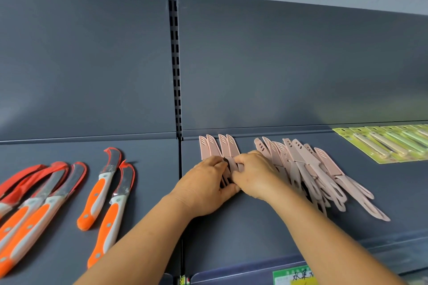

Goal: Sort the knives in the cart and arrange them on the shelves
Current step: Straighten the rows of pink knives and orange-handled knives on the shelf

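Left hand [203,186]: fingers curled round the handles of four pale pink sheathed paring knives [218,148] lined up on the dark grey metal shelf [231,227].
Right hand [253,174]: pinching the same handles, squaring the row.
Risk nearby: loose heap of pink sheathed knives [308,169] touches the right wrist; a nudge could scatter it.
Risk further: orange-handled hooked knives [105,190] lie well apart, so mixing looks unlikely.

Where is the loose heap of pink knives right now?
In the head view, the heap of pink knives lies on the shelf right of centre, between the right hand and the green carded packs.
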Available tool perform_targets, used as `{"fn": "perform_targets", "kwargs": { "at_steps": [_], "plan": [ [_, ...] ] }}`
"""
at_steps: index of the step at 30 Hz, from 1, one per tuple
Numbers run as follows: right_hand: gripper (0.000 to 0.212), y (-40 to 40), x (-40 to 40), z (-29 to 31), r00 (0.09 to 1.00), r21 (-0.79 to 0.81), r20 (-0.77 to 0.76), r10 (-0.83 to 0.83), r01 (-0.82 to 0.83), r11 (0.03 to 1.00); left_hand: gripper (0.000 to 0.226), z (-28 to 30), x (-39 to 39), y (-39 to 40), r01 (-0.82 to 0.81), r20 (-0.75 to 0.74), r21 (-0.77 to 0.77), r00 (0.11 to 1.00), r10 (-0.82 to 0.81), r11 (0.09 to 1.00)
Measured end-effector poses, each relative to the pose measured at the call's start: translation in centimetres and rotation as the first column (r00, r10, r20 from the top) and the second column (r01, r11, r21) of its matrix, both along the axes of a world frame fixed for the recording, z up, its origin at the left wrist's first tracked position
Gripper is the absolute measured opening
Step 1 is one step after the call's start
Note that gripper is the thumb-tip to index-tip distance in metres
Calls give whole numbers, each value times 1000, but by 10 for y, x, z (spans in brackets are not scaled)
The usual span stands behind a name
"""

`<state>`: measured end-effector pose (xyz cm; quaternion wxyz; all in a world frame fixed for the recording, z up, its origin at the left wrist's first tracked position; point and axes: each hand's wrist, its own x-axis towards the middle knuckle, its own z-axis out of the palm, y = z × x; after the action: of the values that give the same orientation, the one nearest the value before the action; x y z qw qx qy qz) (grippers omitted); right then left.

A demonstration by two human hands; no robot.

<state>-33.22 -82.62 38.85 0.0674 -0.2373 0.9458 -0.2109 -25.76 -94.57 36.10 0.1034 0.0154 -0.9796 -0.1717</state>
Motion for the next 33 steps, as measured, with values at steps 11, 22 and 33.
{"fn": "perform_targets", "kwargs": {
  "at_steps": [11, 22, 33],
  "plan": [
    [40, 2, 0, 1, 997, -11, 8, 77, -77, 997, 49, 5, 1, -1, 28, 59, 55, 998, -32, 998],
    [46, 7, -3, 0, 994, -64, 43, 104, -101, 993, 60, 4, 1, 3, 97, 2, 34, 995, -97, 995],
    [40, 51, -11, -1, 977, 303, -210, 31, 35, 952, 61, 2, -7, 15, 179, 52, -208, 984, -172, 962]
  ]
}}
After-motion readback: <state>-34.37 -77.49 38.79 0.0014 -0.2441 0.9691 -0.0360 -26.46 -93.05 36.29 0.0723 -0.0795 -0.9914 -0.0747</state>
